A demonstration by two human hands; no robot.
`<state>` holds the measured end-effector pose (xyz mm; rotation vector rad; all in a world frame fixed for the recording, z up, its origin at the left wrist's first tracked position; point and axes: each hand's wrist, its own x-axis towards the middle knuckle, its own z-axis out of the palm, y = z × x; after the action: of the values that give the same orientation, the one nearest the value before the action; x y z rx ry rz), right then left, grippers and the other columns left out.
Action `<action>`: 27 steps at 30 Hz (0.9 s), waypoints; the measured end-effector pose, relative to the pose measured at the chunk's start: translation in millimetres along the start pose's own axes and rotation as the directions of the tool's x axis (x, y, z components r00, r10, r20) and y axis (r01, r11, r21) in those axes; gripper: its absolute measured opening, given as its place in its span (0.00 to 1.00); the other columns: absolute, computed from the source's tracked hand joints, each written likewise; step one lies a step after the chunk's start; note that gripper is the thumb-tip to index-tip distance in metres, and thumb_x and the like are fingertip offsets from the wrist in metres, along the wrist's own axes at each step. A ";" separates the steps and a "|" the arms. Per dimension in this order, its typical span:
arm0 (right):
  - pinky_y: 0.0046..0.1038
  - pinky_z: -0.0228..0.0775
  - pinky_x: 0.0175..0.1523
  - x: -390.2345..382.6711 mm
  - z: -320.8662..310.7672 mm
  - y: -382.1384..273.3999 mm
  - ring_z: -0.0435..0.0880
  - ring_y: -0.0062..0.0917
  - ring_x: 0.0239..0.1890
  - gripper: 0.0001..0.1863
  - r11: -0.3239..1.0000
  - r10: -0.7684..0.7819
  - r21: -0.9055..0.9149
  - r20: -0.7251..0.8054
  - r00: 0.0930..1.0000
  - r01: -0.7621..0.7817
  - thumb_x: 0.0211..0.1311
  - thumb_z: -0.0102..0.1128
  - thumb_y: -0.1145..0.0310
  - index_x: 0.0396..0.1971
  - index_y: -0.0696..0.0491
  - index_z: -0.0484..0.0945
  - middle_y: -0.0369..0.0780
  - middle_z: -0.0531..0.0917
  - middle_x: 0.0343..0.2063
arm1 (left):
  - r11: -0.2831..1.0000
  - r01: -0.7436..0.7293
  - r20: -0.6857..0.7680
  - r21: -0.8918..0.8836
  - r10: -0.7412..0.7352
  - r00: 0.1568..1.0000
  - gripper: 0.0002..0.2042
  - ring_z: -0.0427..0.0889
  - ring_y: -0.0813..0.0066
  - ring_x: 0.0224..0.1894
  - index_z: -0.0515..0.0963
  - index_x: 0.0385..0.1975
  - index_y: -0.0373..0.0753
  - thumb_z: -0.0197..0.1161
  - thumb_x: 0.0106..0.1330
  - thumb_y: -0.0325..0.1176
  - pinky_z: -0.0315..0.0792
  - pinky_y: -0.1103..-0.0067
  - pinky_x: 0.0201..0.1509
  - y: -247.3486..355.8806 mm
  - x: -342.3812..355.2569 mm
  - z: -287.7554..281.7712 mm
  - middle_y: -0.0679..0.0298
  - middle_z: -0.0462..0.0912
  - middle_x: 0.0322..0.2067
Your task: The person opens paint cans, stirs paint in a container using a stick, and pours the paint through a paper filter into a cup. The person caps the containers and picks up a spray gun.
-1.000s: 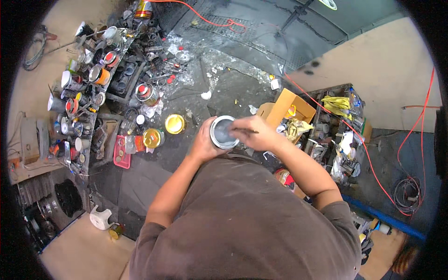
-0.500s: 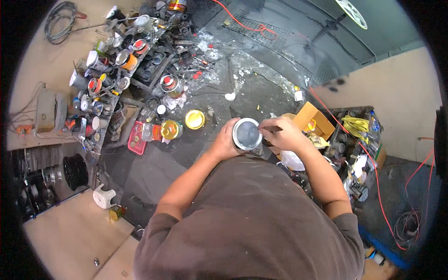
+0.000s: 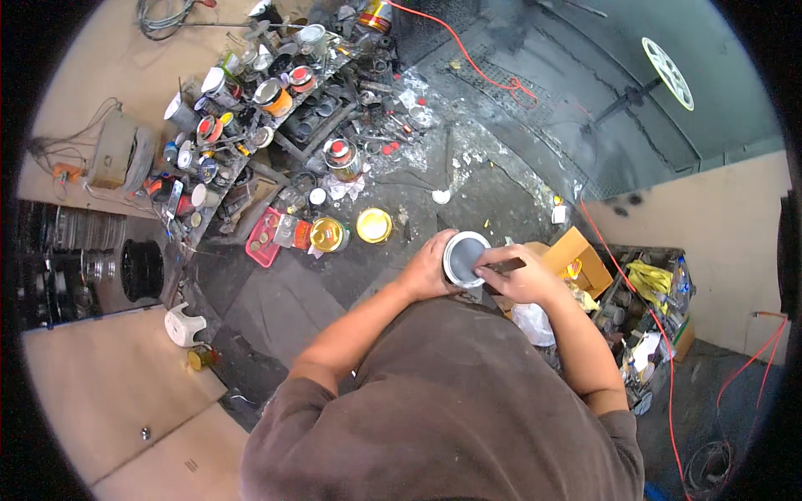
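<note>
- Right hand [image 3: 530, 280]: fingers are pinching a dark stick [image 3: 507, 265]; its lower end is not showing.
- Left hand [image 3: 428, 265]: fingers are wrapping a pale-rimmed can [image 3: 449, 273] from nine o'clock.
- Can is standing mouth-up at twelve o'clock of the brown shirt [image 3: 459, 392], grey contents [image 3: 464, 254] showing.
- Change: over the last half-second, right fingertips are shifting from the mouth's two o'clock toward four, suggesting the stick is being worked around.
- From the can: gold tin [image 3: 374, 225] is standing toward ten o'clock; cardboard box [image 3: 570, 250] is lying open at three.

No readable text, labels, numbers, signs
</note>
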<state>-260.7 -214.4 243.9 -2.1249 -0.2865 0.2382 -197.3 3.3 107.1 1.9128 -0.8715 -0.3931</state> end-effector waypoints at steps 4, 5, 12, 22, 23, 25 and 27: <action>0.40 0.78 0.44 5.1 0.4 -0.9 0.87 0.46 0.38 0.08 0.962 0.124 -0.228 -0.130 0.984 -0.151 0.61 0.67 0.68 0.38 0.54 0.84 0.48 0.87 0.35 | 0.999 -0.028 0.026 0.030 0.027 0.999 0.57 0.69 0.44 0.68 0.59 0.68 0.34 0.87 0.36 0.42 0.65 0.60 0.73 0.6 -1.0 3.4 0.45 0.70 0.64; 0.40 0.78 0.44 4.1 5.0 -0.2 0.87 0.46 0.38 0.08 0.983 0.044 -0.165 -0.222 0.974 -0.082 0.61 0.67 0.68 0.38 0.54 0.84 0.48 0.87 0.33 | 0.999 -0.025 0.017 0.040 0.024 1.000 0.57 0.69 0.44 0.68 0.59 0.68 0.34 0.87 0.36 0.42 0.65 0.60 0.73 -0.5 -0.4 4.8 0.45 0.70 0.64; 0.38 0.80 0.44 6.6 1.3 -3.5 0.88 0.45 0.38 0.07 0.960 0.208 -0.175 -0.071 0.975 -0.218 0.62 0.67 0.69 0.38 0.54 0.86 0.46 0.89 0.34 | 0.996 -0.085 -0.048 0.038 0.086 0.995 0.57 0.69 0.44 0.68 0.58 0.68 0.32 0.87 0.36 0.42 0.65 0.60 0.73 -10.7 -13.6 10.2 0.44 0.69 0.64; 0.37 0.79 0.42 9.2 -23.0 -16.7 0.88 0.40 0.36 0.07 0.972 0.060 -0.222 -0.074 0.995 -0.075 0.60 0.69 0.72 0.38 0.55 0.88 0.47 0.88 0.31 | 0.997 -0.052 -0.080 0.050 0.055 0.995 0.53 0.71 0.47 0.68 0.61 0.68 0.34 0.86 0.40 0.42 0.66 0.60 0.72 -7.0 -12.4 -3.2 0.47 0.71 0.64; 0.37 0.79 0.42 11.8 -24.1 -20.3 0.88 0.40 0.36 0.07 0.972 0.056 -0.224 -0.075 0.996 -0.071 0.60 0.69 0.72 0.38 0.55 0.88 0.47 0.88 0.31 | 0.997 -0.041 -0.063 0.062 0.045 0.997 0.53 0.70 0.47 0.68 0.61 0.68 0.35 0.86 0.40 0.42 0.66 0.61 0.72 -4.6 -11.8 -4.4 0.47 0.70 0.65; 0.38 0.77 0.40 14.9 -24.2 -26.6 0.86 0.41 0.35 0.07 0.959 -0.055 -0.281 -0.070 0.996 0.033 0.60 0.69 0.71 0.37 0.54 0.88 0.46 0.88 0.30 | 0.996 -0.032 -0.049 0.077 0.036 0.998 0.54 0.70 0.48 0.69 0.61 0.68 0.35 0.86 0.40 0.42 0.66 0.61 0.73 -2.5 -12.4 -6.6 0.47 0.70 0.65; 0.40 0.77 0.39 15.7 -20.0 -19.5 0.85 0.41 0.34 0.07 0.952 -0.063 -0.305 -0.096 0.993 0.031 0.60 0.70 0.68 0.36 0.52 0.88 0.44 0.87 0.29 | 0.992 -0.094 -0.092 0.084 0.102 0.990 0.54 0.70 0.47 0.69 0.61 0.68 0.35 0.86 0.39 0.41 0.66 0.61 0.73 -2.1 -10.1 -8.2 0.47 0.70 0.66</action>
<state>-242.2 -215.5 270.1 -2.4220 -0.3289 0.0550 -198.6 16.3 108.4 1.9360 -0.9248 -0.2078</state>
